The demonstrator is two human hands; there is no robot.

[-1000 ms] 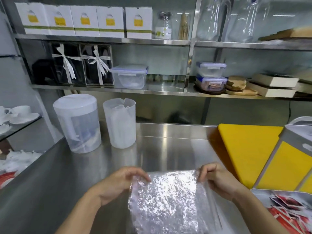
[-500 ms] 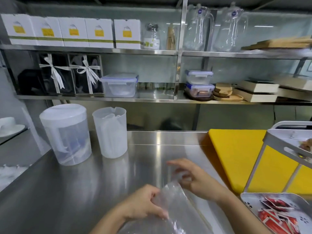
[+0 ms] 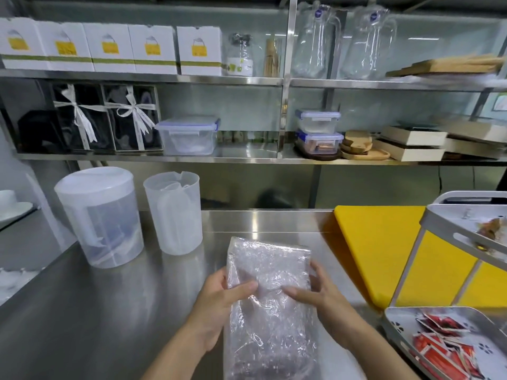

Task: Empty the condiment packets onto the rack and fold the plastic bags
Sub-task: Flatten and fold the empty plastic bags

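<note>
Crinkled clear plastic, that's what I've got now: the bag (image 3: 270,292) stands up lengthwise over the steel surface (image 3: 115,311), where half a second ago it lay low and slanted under my hands. It's narrower than a second back too, when it was spread wide between both hands. View has tipped down a touch; the shelves sit higher.

Hard to read: the bag's lower end runs off the bottom edge, and I can't tell how many layers are doubled over. The rack (image 3: 466,319) at right is cut by the frame, red packets (image 3: 444,344) heaped in its lower tray; what lies on the upper tray is a brown blur.

Left hand (image 3: 219,300) clamps the bag's left edge, thumb across the front, fingers (image 3: 216,275) curled behind. Right hand (image 3: 318,294) mirrors it on the right edge, thumb pointing inward on the front. Both pinch plastic, forearms angling in from below.
</note>
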